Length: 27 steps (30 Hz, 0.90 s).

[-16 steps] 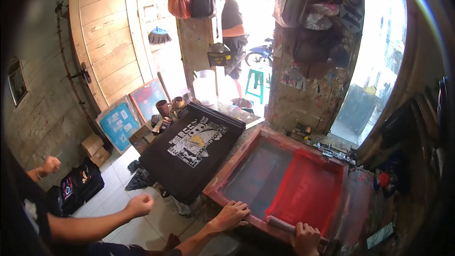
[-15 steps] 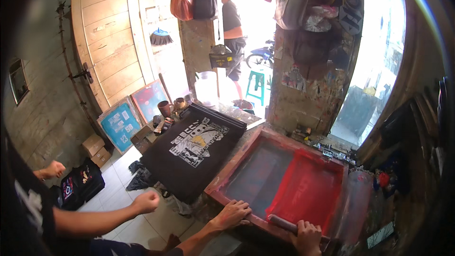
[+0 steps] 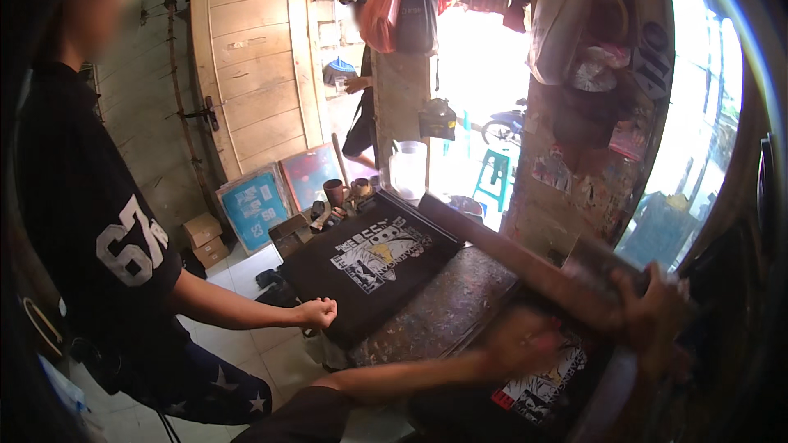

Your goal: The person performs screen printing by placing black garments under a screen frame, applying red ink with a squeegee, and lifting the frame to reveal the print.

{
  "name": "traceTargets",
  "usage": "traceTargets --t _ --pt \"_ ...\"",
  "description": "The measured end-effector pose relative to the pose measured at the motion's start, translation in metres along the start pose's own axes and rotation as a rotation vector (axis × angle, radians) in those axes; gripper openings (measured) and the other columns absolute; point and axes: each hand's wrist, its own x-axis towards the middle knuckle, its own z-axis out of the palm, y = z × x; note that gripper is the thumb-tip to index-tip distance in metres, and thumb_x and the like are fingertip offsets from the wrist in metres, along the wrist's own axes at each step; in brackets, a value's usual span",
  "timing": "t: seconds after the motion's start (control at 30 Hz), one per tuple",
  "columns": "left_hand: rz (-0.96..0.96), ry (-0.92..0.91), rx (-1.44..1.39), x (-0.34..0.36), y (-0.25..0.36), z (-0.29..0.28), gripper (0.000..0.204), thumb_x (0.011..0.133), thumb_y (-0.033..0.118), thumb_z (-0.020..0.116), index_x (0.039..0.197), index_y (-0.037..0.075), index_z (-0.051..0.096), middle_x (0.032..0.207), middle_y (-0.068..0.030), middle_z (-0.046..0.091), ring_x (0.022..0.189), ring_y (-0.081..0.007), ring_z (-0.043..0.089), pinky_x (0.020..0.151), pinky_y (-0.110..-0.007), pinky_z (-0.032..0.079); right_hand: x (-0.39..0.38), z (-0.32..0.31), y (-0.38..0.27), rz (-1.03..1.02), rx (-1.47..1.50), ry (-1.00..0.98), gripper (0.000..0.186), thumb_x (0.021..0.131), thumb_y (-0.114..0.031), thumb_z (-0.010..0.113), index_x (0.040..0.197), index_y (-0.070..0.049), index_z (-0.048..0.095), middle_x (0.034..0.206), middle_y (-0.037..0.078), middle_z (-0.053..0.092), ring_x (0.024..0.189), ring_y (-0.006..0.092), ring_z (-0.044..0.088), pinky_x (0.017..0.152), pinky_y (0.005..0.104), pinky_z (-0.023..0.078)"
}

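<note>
My right hand (image 3: 648, 316) grips the raised, tilted screen frame (image 3: 525, 254) at the right, blurred. My left hand (image 3: 525, 344) is smeared by motion over a dark printed garment (image 3: 542, 385) with a white, yellow and red graphic; its fingers are unclear. To the left, another dark garment (image 3: 328, 312) with a white and yellow print lies on a paint-stained board (image 3: 419, 303). A co-worker (image 3: 98, 197) in a dark top stands at the far left, a closed hand held over that garment's near edge.
Coloured screens (image 3: 250, 205) lean by a wooden door (image 3: 246, 66), near cardboard boxes (image 3: 205, 246) and cups (image 3: 335, 190). Bags (image 3: 558, 16) hang on the posts. Another person (image 3: 361, 115) is in the doorway, beside which a green stool (image 3: 492, 172) and a motorbike (image 3: 502, 127) show outside.
The red-inked screen has swung up off the board, uncovering the printed garment. My hands have risen with motion; the squeegee is no longer clearly visible. The view has shifted left, showing more of the co-worker.
</note>
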Motion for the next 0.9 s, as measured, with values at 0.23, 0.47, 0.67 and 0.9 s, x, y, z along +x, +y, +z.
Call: traceTargets --t 0.23,0.47,0.67,0.9 --pt "-0.097 -0.573 -0.662 -0.085 0.015 0.205 0.044 0.096 0.024 0.059 0.133 -0.001 0.056 0.142 -0.0263 0.054 0.141 -0.036 0.048 0.113 -0.048 0.042 0.113 -0.015 0.017 0.001 0.105 -0.033 0.067 0.089 -0.067 0.064 0.106 -0.003 0.072 0.104 0.022 0.073 0.1 0.0395 0.07 0.088 0.0498 0.053" --pt "-0.604 -0.798 -0.085 -0.003 -0.148 0.23 0.04 0.09 0.028 0.068 0.122 0.004 0.068 0.129 -0.0234 0.064 0.121 -0.0388 0.061 0.098 -0.053 0.05 0.155 -0.004 0.033 -0.039 0.149 -0.001 0.07 0.088 -0.066 0.068 0.095 0.004 0.072 0.093 0.024 0.072 0.091 0.0376 0.072 0.083 0.0485 0.052" --pt "0.01 -0.38 0.142 -0.027 -0.273 0.194 0.04 0.089 0.027 0.069 0.123 0.005 0.071 0.12 -0.0259 0.07 0.109 -0.0436 0.068 0.097 -0.051 0.053 0.162 0.005 0.013 -0.066 0.229 -0.096 0.071 0.087 -0.066 0.069 0.092 0.004 0.073 0.085 0.022 0.072 0.079 0.0324 0.07 0.078 0.0469 0.051" --pt "-0.674 -0.446 -0.522 -0.005 -0.297 0.091 0.018 0.095 0.019 0.072 0.104 0.005 0.078 0.095 -0.0073 0.076 0.091 -0.0163 0.068 0.082 -0.035 0.055 0.155 -0.007 0.018 -0.087 0.223 -0.077 0.068 0.088 -0.064 0.068 0.094 0.004 0.074 0.089 0.023 0.073 0.081 0.0355 0.071 0.078 0.0476 0.052"
